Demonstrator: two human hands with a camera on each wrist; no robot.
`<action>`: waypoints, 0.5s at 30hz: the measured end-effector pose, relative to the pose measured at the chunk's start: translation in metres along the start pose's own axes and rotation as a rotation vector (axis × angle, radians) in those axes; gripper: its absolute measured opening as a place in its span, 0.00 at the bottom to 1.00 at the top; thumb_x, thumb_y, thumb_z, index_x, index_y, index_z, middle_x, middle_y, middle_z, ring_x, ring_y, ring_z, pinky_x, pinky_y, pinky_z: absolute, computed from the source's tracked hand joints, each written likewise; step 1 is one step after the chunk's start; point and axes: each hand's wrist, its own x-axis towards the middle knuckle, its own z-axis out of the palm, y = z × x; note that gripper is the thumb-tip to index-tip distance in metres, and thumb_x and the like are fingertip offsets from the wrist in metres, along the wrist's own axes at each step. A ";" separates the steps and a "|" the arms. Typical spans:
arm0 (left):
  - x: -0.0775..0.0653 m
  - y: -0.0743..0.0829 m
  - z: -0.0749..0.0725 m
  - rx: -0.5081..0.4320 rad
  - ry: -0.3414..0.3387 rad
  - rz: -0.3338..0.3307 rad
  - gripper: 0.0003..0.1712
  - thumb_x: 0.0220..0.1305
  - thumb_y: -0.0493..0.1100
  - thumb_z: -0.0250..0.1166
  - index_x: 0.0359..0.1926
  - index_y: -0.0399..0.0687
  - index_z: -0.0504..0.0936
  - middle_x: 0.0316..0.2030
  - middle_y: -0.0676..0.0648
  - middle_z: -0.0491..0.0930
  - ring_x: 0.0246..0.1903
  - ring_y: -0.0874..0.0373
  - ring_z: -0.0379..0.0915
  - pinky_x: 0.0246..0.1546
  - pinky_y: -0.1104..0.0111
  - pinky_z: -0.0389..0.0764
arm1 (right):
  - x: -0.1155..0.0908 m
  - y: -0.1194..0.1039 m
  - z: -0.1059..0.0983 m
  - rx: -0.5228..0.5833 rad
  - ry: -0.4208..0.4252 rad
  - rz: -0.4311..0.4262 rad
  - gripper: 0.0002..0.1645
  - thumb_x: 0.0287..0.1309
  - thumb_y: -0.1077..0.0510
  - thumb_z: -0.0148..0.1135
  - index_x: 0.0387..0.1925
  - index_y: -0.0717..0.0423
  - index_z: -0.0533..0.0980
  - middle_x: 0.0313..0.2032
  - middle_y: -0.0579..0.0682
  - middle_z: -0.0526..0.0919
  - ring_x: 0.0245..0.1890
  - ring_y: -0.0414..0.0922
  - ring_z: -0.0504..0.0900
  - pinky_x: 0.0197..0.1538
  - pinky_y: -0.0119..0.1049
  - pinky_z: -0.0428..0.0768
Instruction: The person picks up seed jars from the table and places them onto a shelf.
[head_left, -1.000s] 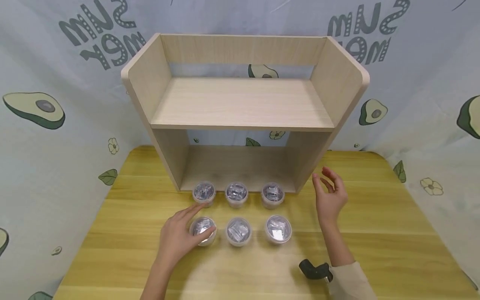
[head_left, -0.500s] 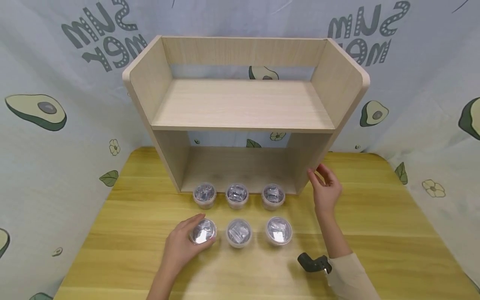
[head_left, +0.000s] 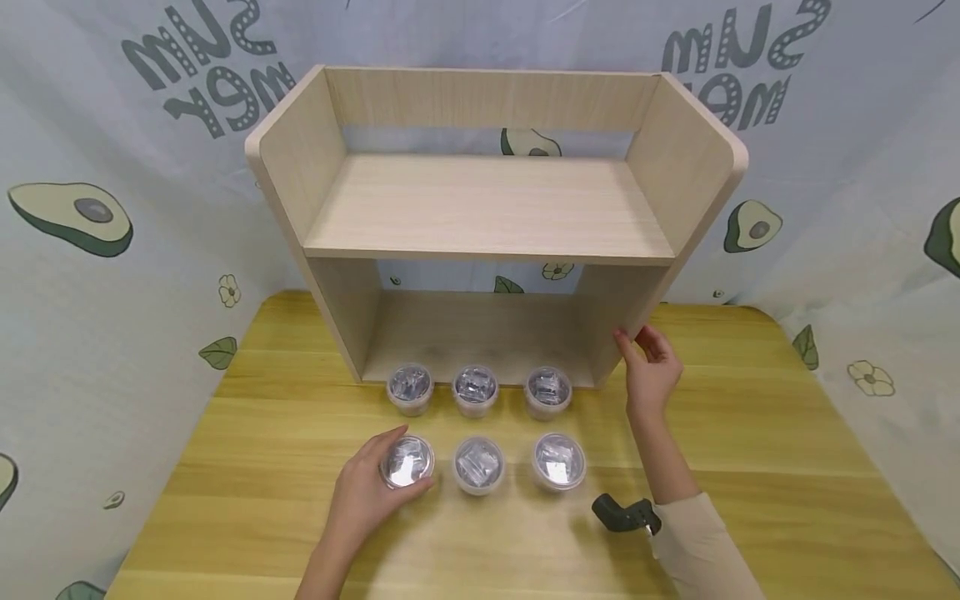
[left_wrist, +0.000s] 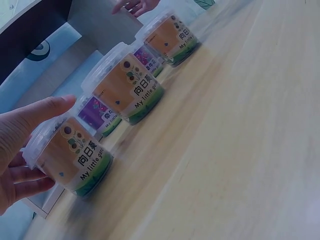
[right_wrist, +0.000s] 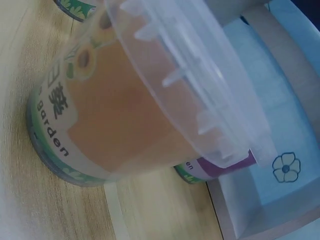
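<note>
Several lidded clear plastic cups stand in two rows on the table. My left hand (head_left: pixel 367 483) holds the front-left cup (left_wrist: pixel 82 160), thumb at one side of its lid and fingers round the other. Its label is orange and green with sunflowers. The middle front cup (head_left: pixel 478 467) and right front cup (head_left: pixel 558 462) bear matching labels; the cups behind, such as the back-left one (head_left: pixel 410 390), have purple labels. My right hand (head_left: pixel 652 375) pinches the lower front edge of the wooden shelf's right side panel (head_left: pixel 626 333), thumb on the inner side.
The two-tier pale wooden shelf (head_left: pixel 487 204) stands at the back of the wooden table (head_left: pixel 225 500), right behind the cups. A black angled mount (head_left: pixel 626 515) sticks out from the right sleeve. An avocado-print cloth (head_left: pixel 75 333) hangs behind and at both sides.
My left hand has drawn back slightly and closed round the front-left cup. My right hand has moved left onto the shelf's side panel. The cups stay where they were.
</note>
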 end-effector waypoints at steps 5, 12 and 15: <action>0.000 -0.001 0.000 -0.017 0.000 -0.003 0.44 0.29 0.56 0.79 0.52 0.45 0.77 0.48 0.42 0.79 0.46 0.44 0.76 0.45 0.50 0.76 | 0.001 0.000 -0.001 -0.006 0.007 -0.010 0.11 0.41 0.65 0.73 0.28 0.50 0.81 0.26 0.39 0.82 0.31 0.36 0.78 0.37 0.23 0.75; -0.003 -0.001 0.003 -0.071 0.004 -0.102 0.46 0.28 0.55 0.80 0.53 0.45 0.75 0.48 0.42 0.79 0.47 0.44 0.75 0.47 0.49 0.74 | 0.001 -0.003 -0.001 -0.020 -0.013 0.006 0.11 0.42 0.65 0.72 0.28 0.49 0.81 0.27 0.39 0.82 0.31 0.36 0.78 0.36 0.22 0.75; -0.004 -0.001 0.005 -0.094 0.013 -0.138 0.46 0.28 0.54 0.80 0.53 0.44 0.75 0.48 0.41 0.79 0.48 0.44 0.75 0.48 0.49 0.74 | 0.001 -0.004 -0.001 -0.020 -0.020 0.002 0.11 0.42 0.66 0.72 0.27 0.49 0.81 0.26 0.39 0.82 0.31 0.37 0.78 0.34 0.21 0.76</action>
